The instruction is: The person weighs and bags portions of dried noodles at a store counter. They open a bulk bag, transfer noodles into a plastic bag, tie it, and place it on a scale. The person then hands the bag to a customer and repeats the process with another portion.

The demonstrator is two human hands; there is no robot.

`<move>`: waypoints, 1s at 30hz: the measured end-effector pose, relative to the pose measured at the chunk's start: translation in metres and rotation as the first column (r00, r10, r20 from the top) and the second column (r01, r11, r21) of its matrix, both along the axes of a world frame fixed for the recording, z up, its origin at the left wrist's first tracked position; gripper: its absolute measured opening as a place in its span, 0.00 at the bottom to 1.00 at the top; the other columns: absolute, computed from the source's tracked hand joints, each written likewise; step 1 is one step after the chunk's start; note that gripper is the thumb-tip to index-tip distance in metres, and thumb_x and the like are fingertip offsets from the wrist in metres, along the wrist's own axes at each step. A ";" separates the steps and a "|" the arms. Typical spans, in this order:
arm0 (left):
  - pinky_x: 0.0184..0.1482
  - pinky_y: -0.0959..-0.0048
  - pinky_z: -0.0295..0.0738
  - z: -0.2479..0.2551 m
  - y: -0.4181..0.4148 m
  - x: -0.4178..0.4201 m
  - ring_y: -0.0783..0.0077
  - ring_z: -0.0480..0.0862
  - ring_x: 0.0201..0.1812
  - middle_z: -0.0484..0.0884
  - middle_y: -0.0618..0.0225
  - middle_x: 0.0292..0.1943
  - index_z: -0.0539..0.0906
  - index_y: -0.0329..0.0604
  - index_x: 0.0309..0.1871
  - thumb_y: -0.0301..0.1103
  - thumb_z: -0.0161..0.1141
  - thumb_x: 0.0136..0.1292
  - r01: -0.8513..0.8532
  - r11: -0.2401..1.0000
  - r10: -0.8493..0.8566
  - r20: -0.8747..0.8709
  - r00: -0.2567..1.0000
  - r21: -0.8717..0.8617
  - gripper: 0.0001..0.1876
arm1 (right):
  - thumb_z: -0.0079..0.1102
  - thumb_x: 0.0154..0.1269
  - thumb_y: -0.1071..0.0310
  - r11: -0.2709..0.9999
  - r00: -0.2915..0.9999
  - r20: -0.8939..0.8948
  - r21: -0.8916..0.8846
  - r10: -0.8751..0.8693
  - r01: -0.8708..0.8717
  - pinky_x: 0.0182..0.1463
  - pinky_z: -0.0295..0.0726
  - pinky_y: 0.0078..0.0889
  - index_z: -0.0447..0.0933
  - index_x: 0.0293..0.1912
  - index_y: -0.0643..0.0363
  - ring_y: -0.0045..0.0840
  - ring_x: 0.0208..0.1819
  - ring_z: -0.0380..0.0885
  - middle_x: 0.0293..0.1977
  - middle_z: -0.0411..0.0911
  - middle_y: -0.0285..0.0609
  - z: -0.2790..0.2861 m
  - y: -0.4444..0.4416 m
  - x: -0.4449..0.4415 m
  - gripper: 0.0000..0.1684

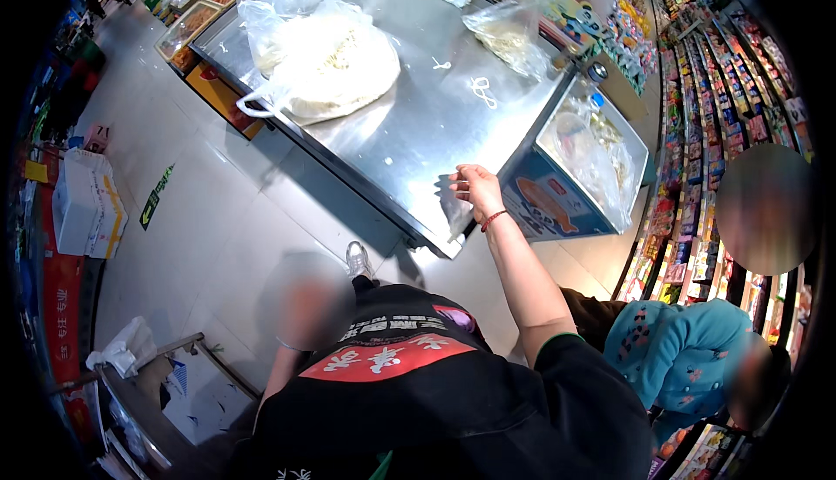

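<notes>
My right hand (480, 191) is over the near right corner of a stainless steel table (392, 147). Its fingers are bent and slightly apart, with nothing visible in them. A blurred patch covers my left hand (304, 307), low beside my black printed apron (398, 349). On the table's left side sits a large plastic bag (339, 69) of pale food, its handle loop hanging over the near edge. A smaller clear bag (509, 39) with pale contents lies at the far right. Thin white ties (483, 91) are scattered on the metal.
An open-topped bin (588, 153) holding plastic bags adjoins the table's right side. Stocked shelves (692, 153) curve along the right. A person in a teal top (679, 356) is close on my right. White foam boxes (91, 202) and a metal cart (176, 395) stand at left.
</notes>
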State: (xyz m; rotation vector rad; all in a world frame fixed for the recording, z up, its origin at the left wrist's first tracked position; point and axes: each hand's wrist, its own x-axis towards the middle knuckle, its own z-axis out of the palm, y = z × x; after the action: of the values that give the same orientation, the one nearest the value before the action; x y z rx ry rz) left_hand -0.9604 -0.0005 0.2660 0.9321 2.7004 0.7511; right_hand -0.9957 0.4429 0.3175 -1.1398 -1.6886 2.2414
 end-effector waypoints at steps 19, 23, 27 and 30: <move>0.46 0.72 0.74 0.130 0.010 -0.270 0.75 0.78 0.38 0.78 0.68 0.35 0.79 0.41 0.40 0.37 0.52 0.73 -0.308 0.816 0.201 0.260 0.944 0.488 0.10 | 0.54 0.73 0.62 0.933 0.975 -0.015 -0.287 0.222 -0.217 0.32 0.77 0.23 0.75 0.46 0.58 0.21 0.30 0.79 0.35 0.81 0.40 -0.033 -0.112 -0.185 0.10; 0.43 0.77 0.74 0.142 0.034 -0.376 0.80 0.78 0.40 0.82 0.70 0.39 0.81 0.37 0.51 0.42 0.57 0.72 -0.565 0.651 0.253 0.557 0.791 0.506 0.16 | 0.54 0.73 0.62 0.925 0.973 0.038 -0.320 0.229 -0.205 0.38 0.76 0.23 0.76 0.45 0.60 0.21 0.33 0.79 0.34 0.81 0.39 -0.037 -0.142 -0.169 0.11; 0.61 0.76 0.68 0.143 0.094 -0.519 0.71 0.78 0.56 0.79 0.61 0.58 0.68 0.29 0.68 0.39 0.58 0.71 -0.359 0.650 0.118 0.378 0.918 0.670 0.28 | 0.51 0.74 0.63 0.924 0.994 0.108 -0.381 0.010 0.032 0.39 0.76 0.24 0.77 0.45 0.61 0.22 0.34 0.78 0.36 0.81 0.40 -0.022 -0.142 -0.156 0.12; 0.66 0.71 0.62 0.149 0.143 -0.602 0.68 0.75 0.61 0.80 0.55 0.57 0.68 0.29 0.67 0.42 0.59 0.70 -0.651 0.534 0.138 0.704 0.697 0.539 0.30 | 0.52 0.73 0.65 0.912 0.965 0.192 -0.335 -0.181 0.237 0.33 0.77 0.24 0.78 0.42 0.61 0.23 0.29 0.78 0.33 0.82 0.41 -0.012 -0.148 -0.160 0.10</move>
State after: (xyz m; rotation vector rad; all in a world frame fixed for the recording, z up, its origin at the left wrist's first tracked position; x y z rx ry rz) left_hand -1.5628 0.1427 0.4145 0.0021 1.9606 2.0171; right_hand -1.1560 0.2945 0.3058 -1.5302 -1.1558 2.4312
